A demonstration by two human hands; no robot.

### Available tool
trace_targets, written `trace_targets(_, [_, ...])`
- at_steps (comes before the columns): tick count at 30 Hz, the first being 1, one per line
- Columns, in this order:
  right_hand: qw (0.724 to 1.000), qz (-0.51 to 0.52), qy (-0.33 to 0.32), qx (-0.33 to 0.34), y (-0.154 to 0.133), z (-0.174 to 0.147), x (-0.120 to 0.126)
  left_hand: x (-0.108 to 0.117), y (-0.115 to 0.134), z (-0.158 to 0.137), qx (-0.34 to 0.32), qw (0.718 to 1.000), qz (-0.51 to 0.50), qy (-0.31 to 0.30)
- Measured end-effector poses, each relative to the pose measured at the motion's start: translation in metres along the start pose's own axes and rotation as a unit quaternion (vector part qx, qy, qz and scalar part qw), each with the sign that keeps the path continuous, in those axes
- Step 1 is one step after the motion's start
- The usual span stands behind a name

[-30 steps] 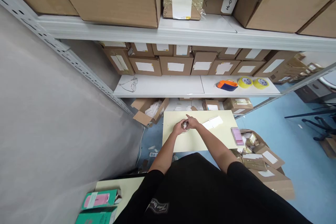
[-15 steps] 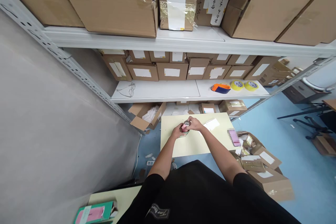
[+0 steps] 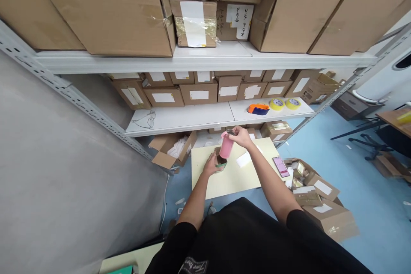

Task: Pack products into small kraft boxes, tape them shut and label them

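Note:
My right hand (image 3: 241, 136) pinches the top of a pink bottle (image 3: 226, 147), which hangs tilted over the table (image 3: 236, 184). Just below it, my left hand (image 3: 211, 165) is wrapped round a small open box (image 3: 221, 165) with a green edge and a dark inside. The bottle's lower end is right at the mouth of the box; whether part of it is still inside I cannot tell. White paper (image 3: 244, 159) lies on the tabletop near my right wrist, and a phone (image 3: 281, 166) with a pink screen rests at the table's right side.
Behind the table stands a shelf (image 3: 180, 122) with labelled cartons (image 3: 199, 94), glasses (image 3: 145, 120), an orange and blue tape dispenser (image 3: 258, 109) and yellow tape rolls (image 3: 276, 104). An open carton (image 3: 165, 160) sits left of the table; discarded boxes (image 3: 327, 218) pile up at right.
My right hand has risen, drawing the pink bottle up out of the box. My left hand has stayed low with the box. The head view has shifted a little.

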State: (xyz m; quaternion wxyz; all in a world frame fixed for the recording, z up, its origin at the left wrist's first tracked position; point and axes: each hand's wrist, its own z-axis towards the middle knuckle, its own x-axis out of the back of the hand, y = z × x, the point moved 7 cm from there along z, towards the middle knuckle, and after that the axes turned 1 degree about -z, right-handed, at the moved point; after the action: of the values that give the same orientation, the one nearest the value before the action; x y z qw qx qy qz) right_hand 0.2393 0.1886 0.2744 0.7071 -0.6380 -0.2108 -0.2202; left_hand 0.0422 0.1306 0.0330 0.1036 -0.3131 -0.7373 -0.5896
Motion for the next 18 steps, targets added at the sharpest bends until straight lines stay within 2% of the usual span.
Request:
trace_targets(3, [1.0, 0.006, 0.009, 0.002, -0.001, -0.003, 0.01, 0.016, 0.019, -0.009, 0.026, 0.996, 0.075, 0.034])
trace_targets(5, [1.0, -0.002, 0.008, 0.002, 0.0, -0.002, 0.015, 0.024, 0.039, -0.017, 0.019, 0.996, 0.066, 0.049])
trace_targets(8, [1.0, -0.013, -0.001, 0.004, -0.001, 0.0, 0.018, 0.033, 0.083, -0.03, -0.066, 0.995, -0.027, 0.074])
trace_targets(12, [0.999, -0.021, -0.01, 0.022, -0.008, 0.003, 0.02, 0.045, 0.142, -0.042, -0.156, 0.965, -0.166, 0.133])
trace_targets(16, [0.999, -0.019, -0.003, 0.034, -0.011, 0.006, 0.023, 0.061, 0.176, -0.038, -0.145, 0.933, -0.235, 0.231])
trace_targets(18, [0.998, 0.034, -0.016, 0.04, -0.006, 0.007, 0.024, 0.069, 0.186, -0.035, -0.141, 0.922, -0.245, 0.265])
